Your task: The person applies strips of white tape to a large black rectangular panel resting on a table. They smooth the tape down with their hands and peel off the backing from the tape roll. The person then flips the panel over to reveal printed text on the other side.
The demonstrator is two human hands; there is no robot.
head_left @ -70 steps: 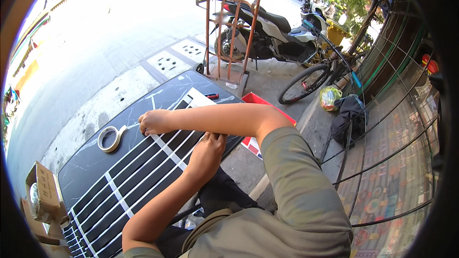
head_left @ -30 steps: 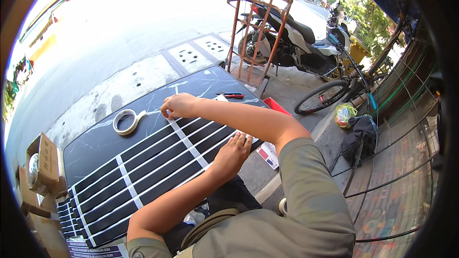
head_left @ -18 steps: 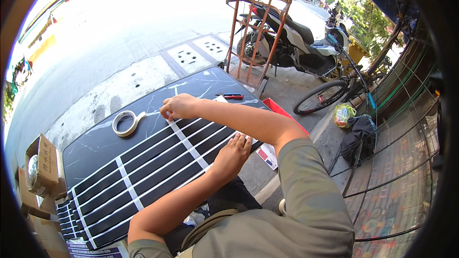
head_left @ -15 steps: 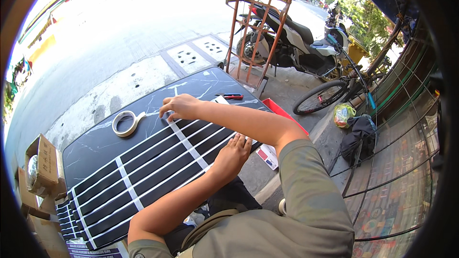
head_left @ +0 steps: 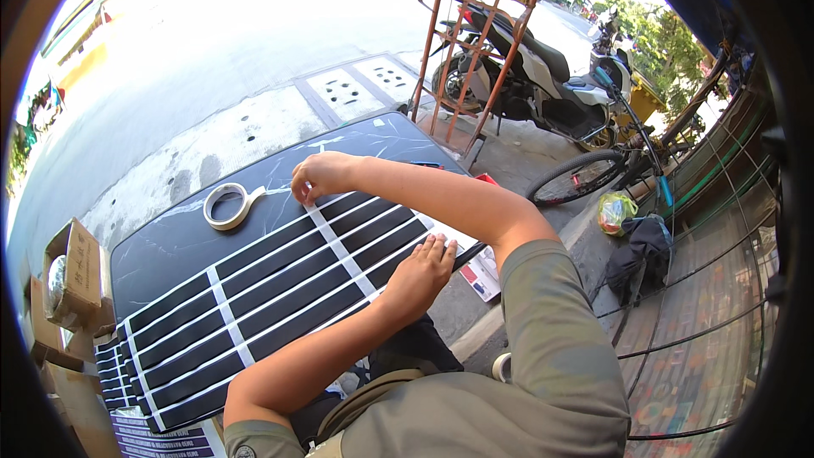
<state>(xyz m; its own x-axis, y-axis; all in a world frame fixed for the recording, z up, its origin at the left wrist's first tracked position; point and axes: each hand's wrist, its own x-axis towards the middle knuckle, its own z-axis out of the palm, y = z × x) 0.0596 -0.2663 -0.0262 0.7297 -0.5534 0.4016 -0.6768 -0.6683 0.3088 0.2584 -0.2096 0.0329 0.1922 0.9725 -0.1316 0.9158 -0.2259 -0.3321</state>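
Black strips (head_left: 280, 287) with white lines between them lie side by side on a dark marble-patterned table (head_left: 170, 259). Pale strips of tape cross them. My right hand (head_left: 322, 176) is at their far edge, thumb and fingers pinched together on the top end of one tape strip (head_left: 333, 242). Lying flat with its fingers stretched, my left hand (head_left: 420, 278) presses on the near right part of the strips, beside a white piece (head_left: 448, 236). A roll of masking tape (head_left: 227, 206) rests left of my right hand, its loose end pointing right.
Cardboard boxes (head_left: 78, 276) are stacked off the table's left end. Past its far right corner stand a rusty metal frame (head_left: 475, 55), a motorcycle (head_left: 543, 76) and a bicycle (head_left: 585, 174). A wire grid (head_left: 691, 322) runs along the right, near a dark bag (head_left: 638, 259).
My right hand has curled into a tighter pinch at the tape's end. My left hand has slid slightly right. The view has shifted a little, and the red cutter is now mostly behind my right forearm.
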